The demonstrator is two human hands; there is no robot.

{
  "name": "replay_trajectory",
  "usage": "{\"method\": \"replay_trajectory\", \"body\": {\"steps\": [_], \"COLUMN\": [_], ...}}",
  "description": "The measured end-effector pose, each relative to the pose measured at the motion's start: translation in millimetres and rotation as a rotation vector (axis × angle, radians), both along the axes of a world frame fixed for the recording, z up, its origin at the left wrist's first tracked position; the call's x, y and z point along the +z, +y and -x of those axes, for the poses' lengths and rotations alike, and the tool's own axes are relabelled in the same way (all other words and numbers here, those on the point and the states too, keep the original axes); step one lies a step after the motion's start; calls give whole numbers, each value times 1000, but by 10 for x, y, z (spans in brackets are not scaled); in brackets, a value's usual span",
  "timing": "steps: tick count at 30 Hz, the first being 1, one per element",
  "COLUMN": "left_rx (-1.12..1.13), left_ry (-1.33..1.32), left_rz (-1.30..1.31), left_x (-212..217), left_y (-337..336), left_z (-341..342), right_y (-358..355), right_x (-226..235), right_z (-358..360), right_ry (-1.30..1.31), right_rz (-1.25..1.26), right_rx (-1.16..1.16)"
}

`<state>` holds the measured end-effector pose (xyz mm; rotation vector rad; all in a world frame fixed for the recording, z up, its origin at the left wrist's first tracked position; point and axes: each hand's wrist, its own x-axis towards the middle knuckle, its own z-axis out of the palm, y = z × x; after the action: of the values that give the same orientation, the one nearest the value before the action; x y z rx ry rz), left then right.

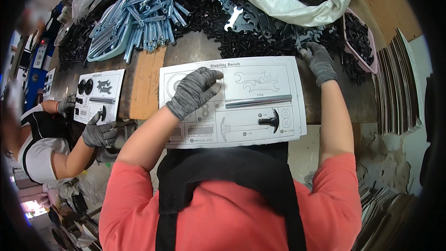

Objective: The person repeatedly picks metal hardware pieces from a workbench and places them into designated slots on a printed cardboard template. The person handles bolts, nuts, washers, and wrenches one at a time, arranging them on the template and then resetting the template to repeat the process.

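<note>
In front of me lies a white printed sheet (260, 139) with outline drawings of parts, seemingly on a stack of sheets. My left hand (195, 92), in a grey knit glove, is over its upper left with fingers loosely stretched and apart. A shiny metal tube (258, 102) rests across the sheet's middle. Below that tube is a black T-shaped knob (270, 121). My right hand (320, 63), gloved alike, reaches past the sheet's upper right corner. Its thumb and fingers are apart at the edge of a pile of flat metal wrenches (253, 21); whether they touch one is unclear.
Shiny tubes (153, 23) overflow a pale tray at the back left. Small black parts (204, 18) cover the back. A white sack (297, 14) and pink bin (371, 60) stand at right, near stacked cardboard (399, 83). At left, a gloved co-worker (51, 158) handles another sheet.
</note>
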<state>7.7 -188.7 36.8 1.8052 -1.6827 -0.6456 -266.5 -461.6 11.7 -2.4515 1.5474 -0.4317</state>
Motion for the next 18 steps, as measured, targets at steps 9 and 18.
{"method": "replay_trajectory", "body": {"steps": [9,18], "left_rx": [143,62], "left_ry": [-393,-906], "left_rz": [139,-119], "left_x": [-8,-22], "left_y": [-1169,-1875], "left_z": [-138,-114], "right_y": [-314,372], "right_x": [-197,345], "right_z": [-118,157], "right_ry": [23,-628], "right_rz": [-134,-292], "right_rx": [-82,232]}}
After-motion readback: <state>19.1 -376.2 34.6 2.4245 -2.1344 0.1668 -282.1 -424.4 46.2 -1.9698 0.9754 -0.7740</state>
